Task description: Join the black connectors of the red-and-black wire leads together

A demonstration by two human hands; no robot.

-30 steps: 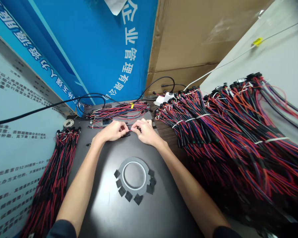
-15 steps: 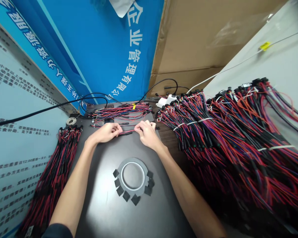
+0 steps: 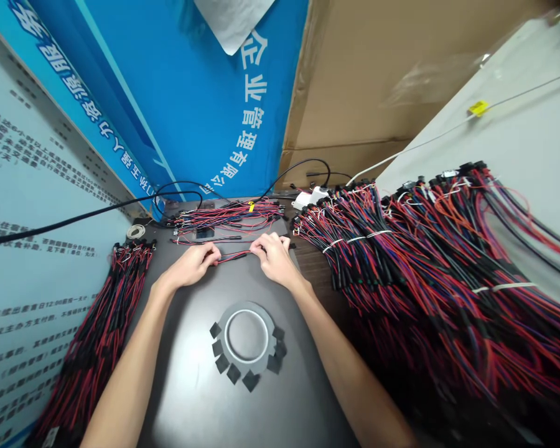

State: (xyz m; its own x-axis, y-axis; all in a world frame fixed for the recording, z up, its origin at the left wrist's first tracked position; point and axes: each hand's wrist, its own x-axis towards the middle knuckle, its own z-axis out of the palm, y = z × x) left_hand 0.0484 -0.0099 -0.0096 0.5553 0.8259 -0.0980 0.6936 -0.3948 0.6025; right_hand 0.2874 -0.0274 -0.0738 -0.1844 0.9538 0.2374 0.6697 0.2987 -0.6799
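Note:
A red and black wire harness [image 3: 233,256] stretches between my two hands above the dark table mat. My left hand [image 3: 196,262] pinches its left end with the fingertips. At the other end, my right hand [image 3: 273,252] has its fingers closed on the harness, and a black tip sticks out to the right. Just behind lies another thin wire harness [image 3: 214,239] on the mat. Nearer to me sits a round grey ring [image 3: 247,339] with several black square tape pieces stuck along its edge.
A pile of wire harnesses [image 3: 224,214] lies at the back. Large tied bundles [image 3: 401,249] fill the right side, and another bundle [image 3: 121,292] stands left. A black cable [image 3: 74,218] crosses at the left. Blue cardboard [image 3: 205,93] closes off the back.
My left hand has shifted slightly left, and the hands are a bit farther apart with the harness drawn straighter between them. The view has tilted a little.

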